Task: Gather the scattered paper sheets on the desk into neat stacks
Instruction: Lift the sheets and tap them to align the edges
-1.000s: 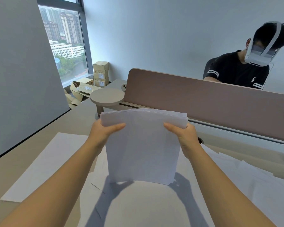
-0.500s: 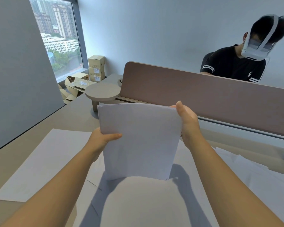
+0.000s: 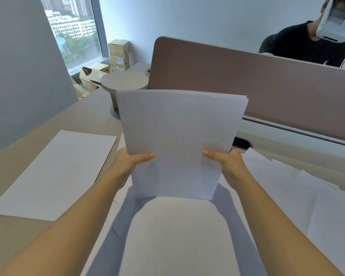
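I hold a bundle of white paper sheets (image 3: 177, 136) upright above the desk, its top edges nearly even. My left hand (image 3: 127, 162) grips the bundle's lower left side, thumb across the front. My right hand (image 3: 227, 163) grips the lower right side the same way. A neat white stack (image 3: 56, 172) lies flat on the desk to the left. More loose sheets (image 3: 299, 196) overlap untidily on the right, and further sheets (image 3: 175, 236) lie beneath my arms.
A brown divider panel (image 3: 257, 86) runs along the desk's far edge, with a person in a headset (image 3: 311, 42) seated behind it. A round stand (image 3: 124, 82) sits at the back left. Cardboard boxes (image 3: 118, 54) pile up by the window. A grey partition (image 3: 22, 66) bounds the left.
Both hands have slid down from the bundle's upper sides to its lower sides. The sheets' top edges look more even than before. The view has tilted down and closer.
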`<state>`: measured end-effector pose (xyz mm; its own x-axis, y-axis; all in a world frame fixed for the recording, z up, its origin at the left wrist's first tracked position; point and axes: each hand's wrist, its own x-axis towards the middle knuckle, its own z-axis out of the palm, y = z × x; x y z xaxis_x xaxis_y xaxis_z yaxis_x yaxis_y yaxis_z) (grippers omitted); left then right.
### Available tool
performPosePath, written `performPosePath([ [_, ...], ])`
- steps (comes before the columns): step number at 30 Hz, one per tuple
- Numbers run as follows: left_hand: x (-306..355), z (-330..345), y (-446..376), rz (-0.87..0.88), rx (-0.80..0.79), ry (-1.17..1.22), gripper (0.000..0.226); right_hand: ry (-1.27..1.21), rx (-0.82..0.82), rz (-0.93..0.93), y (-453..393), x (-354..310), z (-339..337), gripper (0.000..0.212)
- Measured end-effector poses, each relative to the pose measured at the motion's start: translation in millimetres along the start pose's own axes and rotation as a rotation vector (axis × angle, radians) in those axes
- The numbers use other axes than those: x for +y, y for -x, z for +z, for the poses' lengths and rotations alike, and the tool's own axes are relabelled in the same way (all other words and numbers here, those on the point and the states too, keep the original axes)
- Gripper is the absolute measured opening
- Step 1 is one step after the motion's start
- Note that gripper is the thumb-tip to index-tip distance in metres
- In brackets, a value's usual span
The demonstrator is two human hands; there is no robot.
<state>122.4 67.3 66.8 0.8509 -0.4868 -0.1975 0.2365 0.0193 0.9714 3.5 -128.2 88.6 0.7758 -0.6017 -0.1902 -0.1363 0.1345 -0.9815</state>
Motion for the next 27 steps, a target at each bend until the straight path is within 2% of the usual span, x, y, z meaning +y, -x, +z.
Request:
performPosePath([
  [4, -29.0, 7.1, 6.1, -0.094, 0.052, -0.082, 0.041, 0.072, 0.01, 0.127, 10.7, 30.8, -1.0, 0.026],
  [6, -32.2, 9.9, 5.0, -0.108, 0.088, -0.09, 0.034, 0.065, 0.048, 0.129, 10.6, 34.9, 1.9, 0.03],
  [10, -24.6, -4.4, 2.9, -0.116, 0.141, -0.117, 0.025, 0.163, 0.077, 0.086, 3.2, 25.3, 17.9, 0.025],
  [13, -21.0, -37.9, 4.8, -0.14, 0.226, -0.163, 0.031, 0.224, 0.083, 0.07, 0.6, 26.3, 45.9, 0.025],
  [15, -18.3, -67.4, 5.2, -0.144, 0.273, -0.228, 0.024, 0.206, 0.066, 0.094, -3.1, 29.0, 72.7, 0.024],
  [18, -16.7, -114.7, -0.1, -0.19, 0.267, -0.393, 0.028, 0.214, 0.012, 0.163, -10.9, 39.8, 120.6, 0.022],
  [21, -19.1, -164.8, -6.0, -0.22, 0.308, -0.523, 0.029, 0.276, -0.04, 0.243, -16.6, 60.3, 172.7, 0.034],
  [27, -30.6, -254.7, -21.6, -0.258, 0.427, -0.765, 0.03, 0.367, -0.159, 0.303, -26.4, 89.1, 256.4, 0.036],
])
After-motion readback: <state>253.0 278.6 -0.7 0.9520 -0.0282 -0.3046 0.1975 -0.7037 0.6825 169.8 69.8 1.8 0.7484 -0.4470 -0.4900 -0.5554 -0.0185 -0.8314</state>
